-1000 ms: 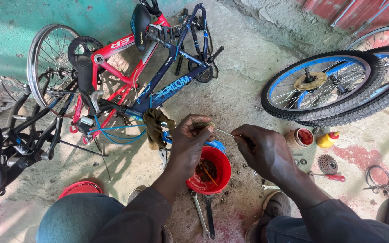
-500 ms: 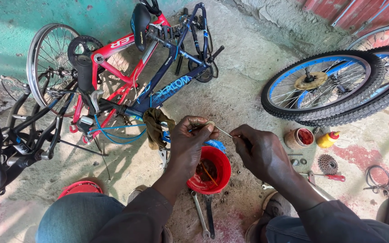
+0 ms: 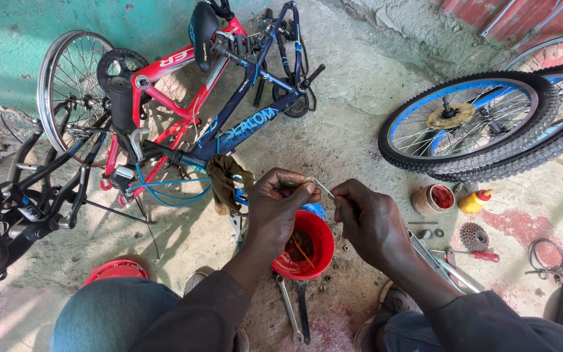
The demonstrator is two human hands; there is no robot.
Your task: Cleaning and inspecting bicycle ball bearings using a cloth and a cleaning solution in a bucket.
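On a stained concrete floor [image 3: 360, 124], a blue bicycle frame [image 3: 249, 124] and a red bicycle frame [image 3: 164, 91] lie tangled together at upper left, a bare spoked wheel [image 3: 66, 85] and a black saddle [image 3: 202, 26] among them. A black frame [image 3: 8, 215] sprawls at the far left edge. At right, two blue-rimmed wheels with knobby tyres [image 3: 470, 124] lie overlapping.

Below the frames a person sits with knees apart. The left hand [image 3: 275, 205] and the right hand [image 3: 369, 221] meet above a red bowl [image 3: 307, 244]. Both are closed in a narrow pinch on a thin metal rod [image 3: 317, 184], one at each end, held level between them just over the bowl's far rim. The hands and forearms hide part of the bowl and of a blue object behind it. A dirty rag [image 3: 226, 179] hangs off the blue frame just left of the left hand.

Two spanners [image 3: 294, 313] lie on the floor below the bowl. To the right sit a small open tin [image 3: 433, 199], a yellow squeeze bottle [image 3: 474, 202], a gear cluster [image 3: 474, 236], a red-handled screwdriver [image 3: 474, 255] and a loop of black cable [image 3: 545, 255]. A red lid [image 3: 115, 270] shows near the left knee.
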